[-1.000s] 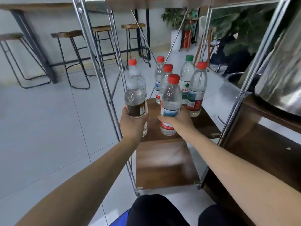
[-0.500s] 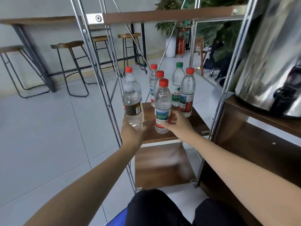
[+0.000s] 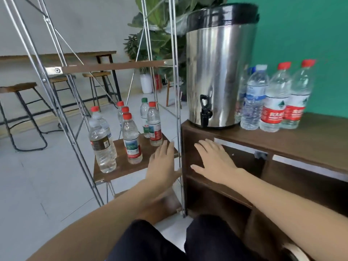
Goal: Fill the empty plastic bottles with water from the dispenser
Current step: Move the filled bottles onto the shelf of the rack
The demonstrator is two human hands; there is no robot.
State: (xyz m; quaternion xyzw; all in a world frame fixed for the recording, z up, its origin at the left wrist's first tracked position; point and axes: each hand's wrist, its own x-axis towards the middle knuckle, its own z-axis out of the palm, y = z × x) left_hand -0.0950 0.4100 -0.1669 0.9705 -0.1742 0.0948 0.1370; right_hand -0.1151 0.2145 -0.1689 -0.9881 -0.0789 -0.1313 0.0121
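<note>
Both my hands hang empty with fingers straight and loosely spread: the left hand (image 3: pixel 163 162) over the near corner of the small shelf (image 3: pixel 120 166), the right hand (image 3: pixel 213 160) before the brown table (image 3: pixel 310 140). Six capped bottles (image 3: pixel 131 138) stand on that shelf, while the steel dispenser (image 3: pixel 216 72) sits on the table beside four more bottles (image 3: pixel 273 102).

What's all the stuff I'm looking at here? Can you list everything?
Shelf bottles: six, clear, five red caps and one green, on the small wooden shelf of the metal rack.
Dispenser: one, steel with black lid and black tap, on the brown cabinet.
Cabinet bottles: at least four, clear, right of the dispenser.
Stools: several, wood-topped, far left.
Plants: green, behind the rack.
Left hand: open, empty.
Right hand: open, empty.
</note>
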